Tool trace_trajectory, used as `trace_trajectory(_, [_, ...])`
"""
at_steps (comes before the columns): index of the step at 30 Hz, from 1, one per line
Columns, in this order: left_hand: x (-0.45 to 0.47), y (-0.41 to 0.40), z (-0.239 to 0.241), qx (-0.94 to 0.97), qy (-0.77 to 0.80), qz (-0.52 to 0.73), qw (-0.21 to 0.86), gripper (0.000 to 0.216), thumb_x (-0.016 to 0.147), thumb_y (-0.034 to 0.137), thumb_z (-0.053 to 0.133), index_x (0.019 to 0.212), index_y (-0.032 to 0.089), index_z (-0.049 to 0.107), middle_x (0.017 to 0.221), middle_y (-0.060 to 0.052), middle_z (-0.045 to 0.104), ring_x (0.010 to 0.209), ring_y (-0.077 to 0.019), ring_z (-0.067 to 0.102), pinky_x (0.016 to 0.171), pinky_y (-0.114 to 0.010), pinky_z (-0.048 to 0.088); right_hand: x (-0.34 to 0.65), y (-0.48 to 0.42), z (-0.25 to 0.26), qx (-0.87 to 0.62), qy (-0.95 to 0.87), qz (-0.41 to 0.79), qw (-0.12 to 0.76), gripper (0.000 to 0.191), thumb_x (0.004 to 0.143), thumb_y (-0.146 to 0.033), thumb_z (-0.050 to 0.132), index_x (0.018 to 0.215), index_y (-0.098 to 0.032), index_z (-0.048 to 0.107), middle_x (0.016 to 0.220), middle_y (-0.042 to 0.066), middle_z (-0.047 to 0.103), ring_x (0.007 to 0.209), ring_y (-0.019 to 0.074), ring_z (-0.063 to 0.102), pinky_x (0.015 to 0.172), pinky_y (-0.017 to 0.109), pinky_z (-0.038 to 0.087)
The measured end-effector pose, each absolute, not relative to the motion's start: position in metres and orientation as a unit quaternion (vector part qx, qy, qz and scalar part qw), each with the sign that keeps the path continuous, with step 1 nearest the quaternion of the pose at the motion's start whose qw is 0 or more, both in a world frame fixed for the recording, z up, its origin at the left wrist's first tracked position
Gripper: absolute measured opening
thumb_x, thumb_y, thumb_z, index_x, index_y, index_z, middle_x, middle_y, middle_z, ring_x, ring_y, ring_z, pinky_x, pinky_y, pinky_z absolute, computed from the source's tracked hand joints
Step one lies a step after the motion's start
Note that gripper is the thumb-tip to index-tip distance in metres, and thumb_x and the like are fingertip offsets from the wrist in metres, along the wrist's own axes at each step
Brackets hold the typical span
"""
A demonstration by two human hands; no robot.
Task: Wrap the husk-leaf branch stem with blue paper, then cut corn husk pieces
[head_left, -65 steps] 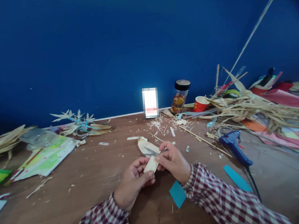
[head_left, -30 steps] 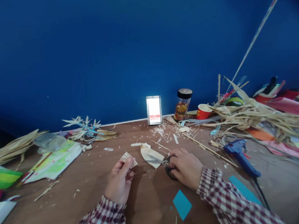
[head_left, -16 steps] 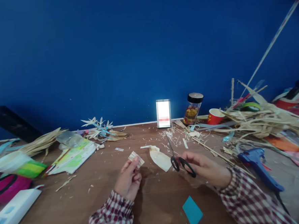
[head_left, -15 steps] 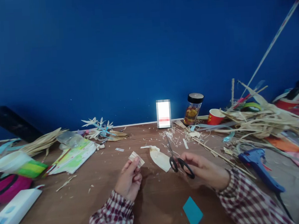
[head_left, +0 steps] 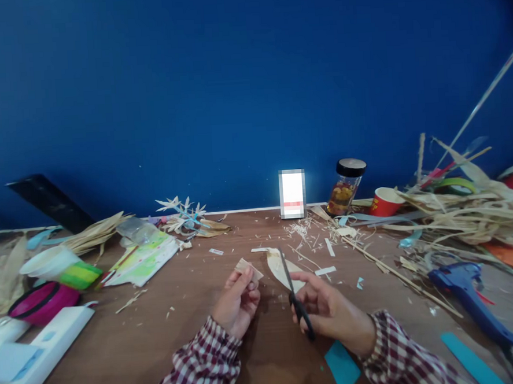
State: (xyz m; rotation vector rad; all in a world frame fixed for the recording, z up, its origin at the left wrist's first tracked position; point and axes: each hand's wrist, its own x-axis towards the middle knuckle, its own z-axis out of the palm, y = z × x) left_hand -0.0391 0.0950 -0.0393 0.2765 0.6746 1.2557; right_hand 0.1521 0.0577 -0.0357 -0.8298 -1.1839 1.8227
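Observation:
Pinched between the thumb and fingers of my left hand (head_left: pixel 239 302) is a small pale beige piece of dried husk or paper (head_left: pixel 249 269). My right hand (head_left: pixel 333 313) grips a pair of black-handled scissors (head_left: pixel 295 297), blades pointing away from me and looking closed. Behind the scissors lies a cream, leaf-shaped piece of husk (head_left: pixel 275 266), partly covered by the blades and my fingers. A teal piece of paper (head_left: pixel 342 367) rests on the table just below my right wrist.
On the right are a blue glue gun (head_left: pixel 474 303), a heap of dried strips (head_left: pixel 479 213) and a red paper cup (head_left: pixel 385 202). A lidded jar (head_left: pixel 345 187) and a bright blurred screen (head_left: pixel 292 193) stand by the wall. Leftward lie a painted sheet (head_left: pixel 150 259) and a white power strip (head_left: pixel 53 355).
My right hand has turned the scissors and drawn them toward the left hand, their blades now upright. The whole view has shifted, so table items appear farther right.

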Motion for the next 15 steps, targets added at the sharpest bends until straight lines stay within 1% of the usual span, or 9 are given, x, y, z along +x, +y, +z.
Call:
trace_trajectory(1, [-0.04,0.095,-0.039,0.128,0.303,0.573,0.75,0.013,0.067,0.012,0.069,0.072,0.014,0.057,0.059,0.005,0.05,0.048,-0.0014,0.045,0.039,-0.009,0.038,0.15,0.055,-0.036,-0.324,-0.473,0.727,0.377,0.052,0.066,-0.021,0.072,0.111,-0.022,0.045,0.083,0.001,0.058,0.072,0.0124,0.059,0.056,0.021,0.048])
trace_trajectory(4, [-0.04,0.095,-0.039,0.124,0.294,0.571,0.757,0.013,0.07,0.012,0.067,0.069,0.014,0.054,0.057,0.006,0.046,0.046,-0.0012,0.042,0.039,-0.009,0.037,0.145,0.05,-0.034,-0.326,-0.483,0.75,0.312,0.04,0.073,-0.026,0.065,0.108,-0.018,0.049,0.095,0.008,0.06,0.08,0.0153,0.06,0.044,0.013,0.044])
trace_trajectory(6, [-0.041,0.095,-0.039,0.118,0.289,0.569,0.761,0.014,0.071,0.012,0.066,0.068,0.014,0.053,0.058,0.006,0.045,0.046,-0.0015,0.042,0.038,-0.01,0.037,0.144,0.048,-0.034,-0.321,-0.481,0.759,0.299,0.04,0.074,-0.027,0.064,0.109,-0.019,0.047,0.1,0.01,0.06,0.086,0.0176,0.06,0.04,0.011,0.043])
trace_trajectory(8, [-0.041,0.095,-0.039,0.109,0.283,0.568,0.765,0.014,0.073,0.011,0.064,0.067,0.013,0.051,0.058,0.005,0.045,0.046,-0.0019,0.042,0.038,-0.01,0.037,0.143,0.048,-0.038,-0.311,-0.471,0.767,0.304,0.044,0.072,-0.028,0.067,0.11,-0.019,0.046,0.095,0.008,0.061,0.082,0.0168,0.061,0.043,0.013,0.047])
trace_trajectory(10, [-0.041,0.095,-0.039,0.095,0.28,0.57,0.767,0.014,0.074,0.009,0.061,0.067,0.013,0.05,0.058,0.005,0.045,0.046,-0.0022,0.042,0.038,-0.01,0.037,0.143,0.05,-0.042,-0.302,-0.455,0.775,0.318,0.052,0.066,-0.028,0.073,0.11,-0.018,0.046,0.084,0.004,0.06,0.072,0.0133,0.061,0.047,0.016,0.05])
trace_trajectory(12, [-0.041,0.095,-0.038,0.079,0.28,0.569,0.769,0.014,0.077,0.008,0.057,0.066,0.013,0.049,0.057,0.005,0.044,0.045,-0.0023,0.042,0.037,-0.011,0.036,0.144,0.052,-0.045,-0.301,-0.435,0.784,0.325,0.056,0.061,-0.033,0.076,0.107,-0.016,0.049,0.073,0.001,0.059,0.06,0.0094,0.058,0.043,0.015,0.048])
trace_trajectory(15, [-0.04,0.096,-0.037,0.066,0.287,0.568,0.768,0.015,0.081,0.008,0.051,0.067,0.012,0.049,0.056,0.005,0.042,0.044,-0.0021,0.042,0.037,-0.01,0.035,0.147,0.052,-0.048,-0.293,-0.402,0.809,0.313,0.056,0.06,-0.043,0.074,0.102,-0.012,0.052,0.066,0.001,0.059,0.05,0.0074,0.055,0.035,0.01,0.041])
